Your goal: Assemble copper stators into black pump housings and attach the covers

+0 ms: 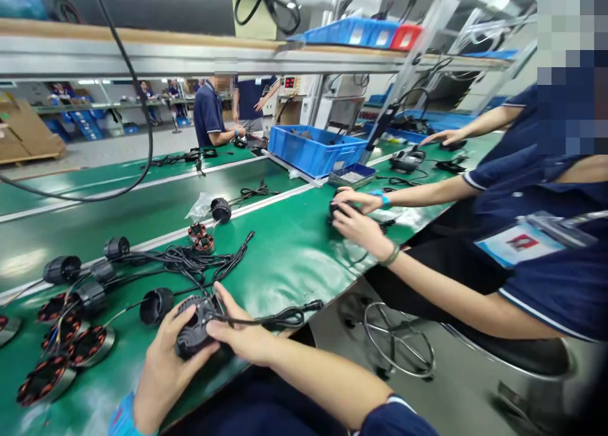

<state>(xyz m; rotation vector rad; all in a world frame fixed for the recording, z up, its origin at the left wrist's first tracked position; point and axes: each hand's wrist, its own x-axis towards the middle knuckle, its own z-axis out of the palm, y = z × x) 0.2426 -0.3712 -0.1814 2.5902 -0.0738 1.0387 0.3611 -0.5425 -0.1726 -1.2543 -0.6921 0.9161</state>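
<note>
Both my hands grip one round black motor housing [194, 329] at the near edge of the green bench [285, 258]. My left hand [166, 360] cups it from the left and below, fingers curled round its rim. My right hand [240, 334] presses on its right side, thumb on top. A black cable [270, 319] runs from the housing to the right along the bench edge. Just left of it lies a black cap [156, 305] on a wire.
Several copper-wound stators [71, 344] lie at the left, with black caps [61, 269] and tangled cables [190, 258] behind. A co-worker's hands [356, 217] hold a black part to my right. A blue bin [316, 149] stands further back. Other people work beyond.
</note>
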